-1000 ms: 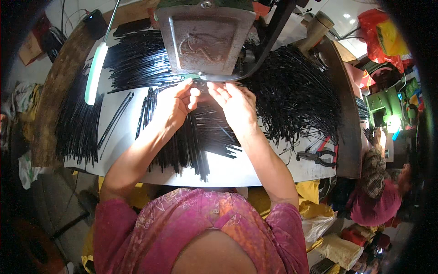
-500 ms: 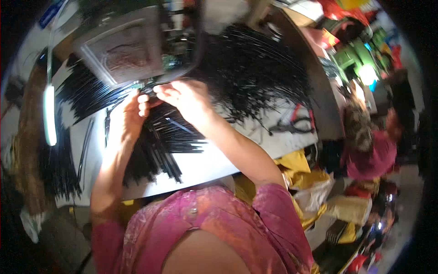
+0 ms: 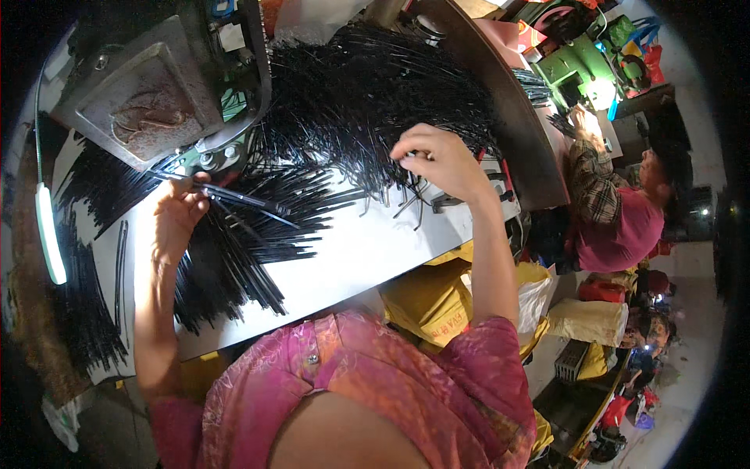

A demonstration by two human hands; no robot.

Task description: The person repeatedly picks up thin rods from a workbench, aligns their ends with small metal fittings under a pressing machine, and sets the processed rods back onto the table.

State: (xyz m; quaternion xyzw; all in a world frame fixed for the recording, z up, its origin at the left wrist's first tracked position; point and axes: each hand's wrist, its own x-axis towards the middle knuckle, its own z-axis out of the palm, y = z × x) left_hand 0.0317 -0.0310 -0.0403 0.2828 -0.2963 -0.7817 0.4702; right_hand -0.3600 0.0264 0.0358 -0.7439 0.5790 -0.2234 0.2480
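Note:
My left hand (image 3: 178, 211) is closed on a few thin black rods (image 3: 250, 200), thumb and fingers pinching them just below a grey metal machine (image 3: 156, 102). The rods slant down to the right, above a fanned bundle of similar black rods (image 3: 234, 262) on the white table. Over the front right edge of a big tangled heap of thin black strands (image 3: 375, 94), my right hand (image 3: 445, 162) has its fingers curled together. Anything between those fingertips is too small to make out. A few loose bent strands (image 3: 411, 205) hang from the heap below it.
More black rods (image 3: 90, 305) lie at the table's left. A lit tube lamp (image 3: 51, 234) stands beyond them. A brown board (image 3: 523, 117) borders the heap on the right. Yellow bags (image 3: 430, 301) sit below the front edge. At right, another person (image 3: 621, 215) works at a green machine (image 3: 574, 70).
My right hand has left my left hand and moved right to the heap's edge. My left hand has shifted slightly left and down, with the rods in it. The view has swung rightward.

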